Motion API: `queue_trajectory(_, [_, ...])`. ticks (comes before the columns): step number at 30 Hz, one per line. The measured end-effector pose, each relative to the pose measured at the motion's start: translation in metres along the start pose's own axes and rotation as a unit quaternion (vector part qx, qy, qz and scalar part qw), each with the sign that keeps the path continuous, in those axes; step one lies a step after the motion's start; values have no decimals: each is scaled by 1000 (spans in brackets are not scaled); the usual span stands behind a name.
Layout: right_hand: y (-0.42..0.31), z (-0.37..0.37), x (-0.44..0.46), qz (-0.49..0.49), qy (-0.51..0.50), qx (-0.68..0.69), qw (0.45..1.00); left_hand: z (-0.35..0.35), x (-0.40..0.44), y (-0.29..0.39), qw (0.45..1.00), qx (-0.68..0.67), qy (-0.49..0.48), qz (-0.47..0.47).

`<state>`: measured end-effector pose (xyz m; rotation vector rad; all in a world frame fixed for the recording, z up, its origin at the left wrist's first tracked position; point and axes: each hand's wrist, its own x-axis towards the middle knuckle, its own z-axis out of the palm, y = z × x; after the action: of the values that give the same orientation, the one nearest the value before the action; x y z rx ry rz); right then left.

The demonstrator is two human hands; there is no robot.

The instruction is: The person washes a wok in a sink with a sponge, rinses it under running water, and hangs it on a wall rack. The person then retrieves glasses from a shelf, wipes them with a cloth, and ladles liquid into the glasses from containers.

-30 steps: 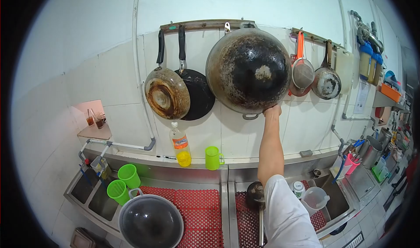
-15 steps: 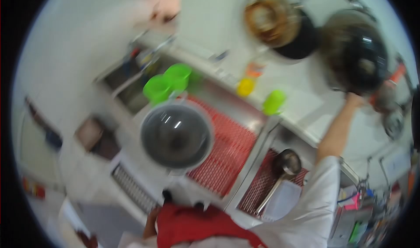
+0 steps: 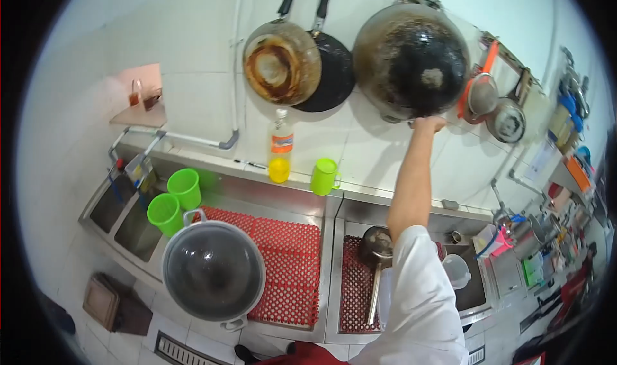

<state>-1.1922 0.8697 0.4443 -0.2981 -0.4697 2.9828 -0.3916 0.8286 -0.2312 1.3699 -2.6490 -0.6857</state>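
Note:
My right hand [image 3: 429, 124] reaches up to the bottom edge of a large blackened wok [image 3: 411, 63] that hangs on the tiled wall. The fingers are closed at its lower rim and partly hidden there. The wok's dark, soot-covered underside faces me. My left hand is out of view. To the left of the wok hang a scorched frying pan [image 3: 273, 66] and a black frying pan [image 3: 337, 75]. On its right hang an orange-handled strainer [image 3: 483, 96] and a small pan [image 3: 506, 120].
Below, a large two-handled grey pot [image 3: 212, 272] sits on red perforated matting [image 3: 286, 255] in the steel counter. Two green buckets [image 3: 166, 214] stand by the sinks. A bottle [image 3: 280, 149] and a green mug [image 3: 324, 177] are on the ledge. A ladle [image 3: 375, 288] lies right.
My view has tilted and shifted, so the wall hangings show more fully. My right hand stays at the wok's lower edge. A hand near the red apron has left the view.

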Motion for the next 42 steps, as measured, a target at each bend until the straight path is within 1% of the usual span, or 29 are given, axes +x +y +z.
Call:
queue_trajectory(2, [-26, -8, -76, 31, 85, -65, 994, -11, 12, 5, 995, -51, 70, -56])
queue_trajectory(3, [3, -34, -34, 44, 87, -91, 991, -2, -17, 5, 986, -82, 95, -111])
queue_trajectory(4, [26, -51, 38, -20, -56, -85, 995, 5, -69, 6, 970, -109, 118, -184])
queue_trajectory(5, [43, -140, -31, 80, -56, -175, 980, 9, -224, 22, 923, -121, 133, -340])
queue_trajectory(6, [42, -199, -120, 30, -207, -286, 935, 2, -194, 15, 880, -128, 172, -425])
queue_trajectory(7, [33, -219, -243, -25, -363, -361, 859, -23, -174, 10, 879, -125, 158, -433])
queue_trajectory(8, [58, -300, -225, 41, -439, -525, 728, -31, -152, 4, 817, -296, 329, -370])
queue_trajectory(9, [63, -350, -253, -38, -518, -668, 533, -48, -126, 1, 782, -389, 360, -328])
queue_trajectory(10, [82, -420, -280, 33, -564, -626, 538, -143, -101, 56, 697, -553, 291, -353])
queue_trajectory(11, [49, -408, -349, 339, -442, -687, 466, -184, -83, 69, 663, -639, 235, -312])
queue_trajectory(12, [50, -435, -373, 450, -390, -627, 502, -207, -68, 70, 624, -716, 184, -251])
queue_trajectory(13, [57, -456, -389, 552, -328, -554, 529, -232, -50, 82, 621, -715, 173, -272])
queue_trajectory(14, [65, -466, -404, 668, -311, -425, 526, -253, -36, 94, 617, -713, 159, -294])
queue_trajectory(16, [66, -483, -435, 519, -400, -512, 556, -282, -20, 92, 677, -706, 82, -192])
queue_trajectory(17, [66, -486, -447, 524, -403, -507, 552, -284, -16, 83, 678, -703, 67, -202])
queue_trajectory(19, [58, -479, -460, 505, -349, -510, 602, -263, -6, 58, 681, -698, 59, -214])
queue_trajectory(22, [53, -488, -500, 410, -352, -576, 613, -261, -6, 34, 698, -690, 40, -188])
queue_trajectory(23, [50, -475, -518, 369, -377, -586, 615, -282, -11, 29, 695, -693, 51, -184])
queue_trajectory(24, [45, -468, -545, 371, -312, -552, 679, -315, -20, 29, 679, -713, 36, -173])
queue_trajectory(25, [37, -447, -574, 327, -301, -589, 675, -339, -33, 26, 661, -731, 11, -169])
queue_trajectory(29, [41, -401, -639, 275, -335, -572, 696, -403, -59, -27, 677, -725, 16, -126])
queue_trajectory(30, [56, -384, -667, 250, -352, -559, 708, -428, -64, -43, 680, -720, 38, -132])
queue_trajectory(33, [118, -340, -754, 309, -398, -499, 705, -477, -72, -106, 668, -720, 153, -107])
queue_trajectory(35, [181, -343, -791, 367, -438, -463, 678, -514, -72, -147, 691, -663, 288, -28])
queue_trajectory(36, [216, -352, -811, 399, -453, -420, 678, -534, -73, -164, 668, -675, 314, -10])
queue_trajectory(37, [249, -353, -835, 479, -436, -397, 651, -556, -72, -173, 657, -671, 340, -37])
queue_trajectory(38, [285, -372, -848, 551, -357, -423, 625, -577, -68, -181, 647, -666, 367, -63])
queue_trajectory(39, [320, -377, -876, 606, -383, -324, 617, -584, -62, -192, 655, -661, 361, -59])
queue_trajectory(42, [417, -412, -956, 681, -311, -293, 594, -606, -20, -227, 700, -596, 390, -51])
